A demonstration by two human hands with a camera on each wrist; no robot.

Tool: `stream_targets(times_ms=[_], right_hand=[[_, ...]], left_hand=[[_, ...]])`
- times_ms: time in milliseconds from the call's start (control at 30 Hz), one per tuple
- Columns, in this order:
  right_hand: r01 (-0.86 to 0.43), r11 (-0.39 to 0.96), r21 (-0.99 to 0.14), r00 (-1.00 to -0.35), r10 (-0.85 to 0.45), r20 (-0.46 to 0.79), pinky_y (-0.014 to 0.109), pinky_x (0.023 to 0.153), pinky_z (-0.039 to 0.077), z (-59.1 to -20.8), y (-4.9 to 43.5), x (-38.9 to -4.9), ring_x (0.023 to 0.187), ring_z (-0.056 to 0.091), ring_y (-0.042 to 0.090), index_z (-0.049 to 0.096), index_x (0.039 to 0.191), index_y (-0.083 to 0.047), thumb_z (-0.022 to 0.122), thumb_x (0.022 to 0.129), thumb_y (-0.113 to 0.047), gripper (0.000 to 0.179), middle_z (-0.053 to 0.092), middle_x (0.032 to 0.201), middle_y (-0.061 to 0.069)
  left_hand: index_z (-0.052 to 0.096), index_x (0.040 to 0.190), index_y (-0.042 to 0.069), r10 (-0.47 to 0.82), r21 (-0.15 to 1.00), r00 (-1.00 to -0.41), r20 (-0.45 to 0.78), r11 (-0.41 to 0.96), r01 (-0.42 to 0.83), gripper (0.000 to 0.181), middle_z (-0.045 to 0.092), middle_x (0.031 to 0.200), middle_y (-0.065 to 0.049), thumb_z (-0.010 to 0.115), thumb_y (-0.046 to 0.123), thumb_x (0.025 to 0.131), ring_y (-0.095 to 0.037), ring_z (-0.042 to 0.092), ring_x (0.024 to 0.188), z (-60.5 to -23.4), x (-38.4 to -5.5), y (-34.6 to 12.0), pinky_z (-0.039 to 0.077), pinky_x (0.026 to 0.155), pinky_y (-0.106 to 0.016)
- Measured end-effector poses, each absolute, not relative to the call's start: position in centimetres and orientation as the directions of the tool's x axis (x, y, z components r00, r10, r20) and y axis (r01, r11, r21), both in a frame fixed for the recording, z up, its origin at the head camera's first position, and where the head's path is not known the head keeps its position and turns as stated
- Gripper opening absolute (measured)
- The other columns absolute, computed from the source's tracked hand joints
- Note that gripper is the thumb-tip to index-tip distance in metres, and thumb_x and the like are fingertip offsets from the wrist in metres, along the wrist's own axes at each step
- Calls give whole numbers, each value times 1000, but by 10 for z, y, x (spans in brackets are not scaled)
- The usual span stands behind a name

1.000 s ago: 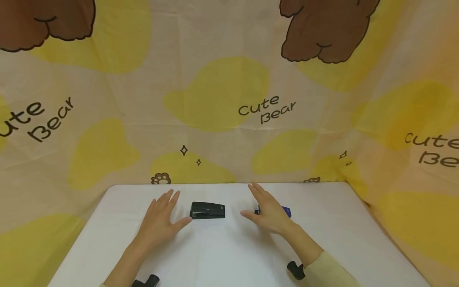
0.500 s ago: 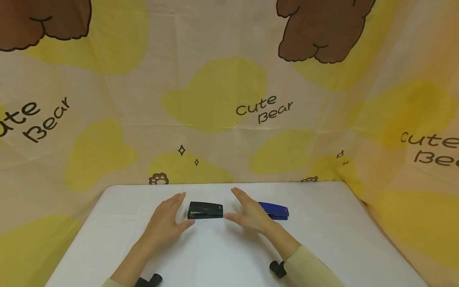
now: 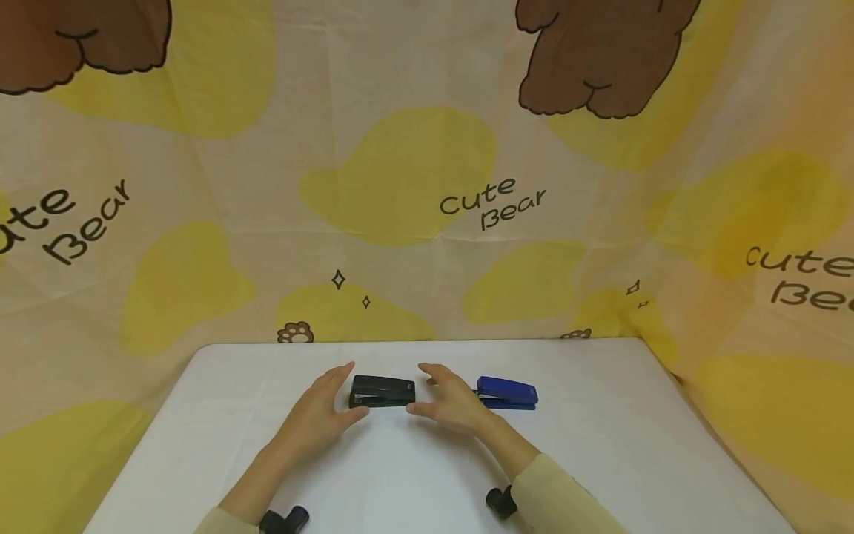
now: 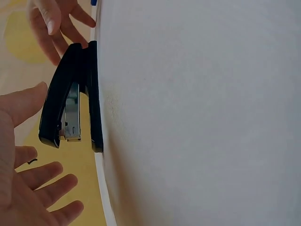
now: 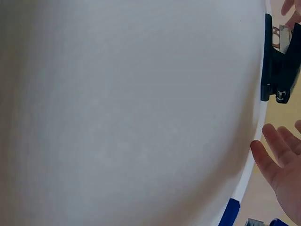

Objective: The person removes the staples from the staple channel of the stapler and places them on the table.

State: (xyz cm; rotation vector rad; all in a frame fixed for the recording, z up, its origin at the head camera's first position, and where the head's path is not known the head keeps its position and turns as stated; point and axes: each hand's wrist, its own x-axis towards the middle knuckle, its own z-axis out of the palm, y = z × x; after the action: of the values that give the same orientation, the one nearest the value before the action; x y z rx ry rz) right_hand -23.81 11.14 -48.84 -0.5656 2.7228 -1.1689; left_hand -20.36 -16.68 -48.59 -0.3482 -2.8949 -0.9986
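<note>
A black stapler point(image 3: 383, 391) lies on the white table between the two hands, its mouth end toward the left. My left hand point(image 3: 316, 411) is at that end, thumb and fingers spread apart. Beyond the other end, my right hand point(image 3: 454, 400) holds nothing and has its fingers loosely bent. In the left wrist view the stapler point(image 4: 59, 99) stands with its jaws apart and its metal magazine showing, the left thumb close to its top arm. The right wrist view has the right fingers point(image 5: 280, 146) a short gap away from the stapler's hinge end.
Just right of the right hand lies a blue stapler point(image 3: 508, 391) on the white table point(image 3: 400, 475). A bear-patterned cloth point(image 3: 394, 178) hangs behind the table's far edge. Black camera mounts point(image 3: 500, 503) sit at both wrists.
Both hands have moved inward toward the black stapler, the right one farther, uncovering the blue stapler. The right fingers have bent a little more. Both staplers stay in place on the table.
</note>
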Motion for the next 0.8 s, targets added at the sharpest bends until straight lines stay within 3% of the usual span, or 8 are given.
stream_targets(times_ms=[267, 600, 800], right_hand=[[-306, 570, -763, -902, -429, 41, 50, 104, 50, -489, 106, -244, 121, 64, 31, 55, 145, 1, 87, 86, -24, 72, 62, 141, 15], [-263, 515, -816, -904, -427, 22, 43, 95, 55, -492, 104, -249, 105, 70, 27, 66, 127, 4, 83, 88, -7, 44, 74, 113, 11], [-234, 495, -837, -908, -419, 6, 37, 92, 56, -493, 104, -251, 101, 71, 20, 69, 122, 0, 79, 91, -5, 33, 74, 109, 7]], left_hand=[[41, 159, 7, 213, 671, -973, 91, 709, 218, 82, 44, 158, -24, 82, 30, 92, -46, 40, 146, -486, -208, -164, 33, 116, -63], [53, 148, 2, 206, 711, -973, 101, 669, 215, 62, 58, 146, -20, 79, 20, 95, -43, 51, 138, -485, -210, -157, 38, 113, -60], [60, 141, 1, 154, 771, -985, 82, 616, 160, 48, 68, 129, -16, 74, 5, 96, -34, 66, 117, -483, -211, -156, 55, 98, -49]])
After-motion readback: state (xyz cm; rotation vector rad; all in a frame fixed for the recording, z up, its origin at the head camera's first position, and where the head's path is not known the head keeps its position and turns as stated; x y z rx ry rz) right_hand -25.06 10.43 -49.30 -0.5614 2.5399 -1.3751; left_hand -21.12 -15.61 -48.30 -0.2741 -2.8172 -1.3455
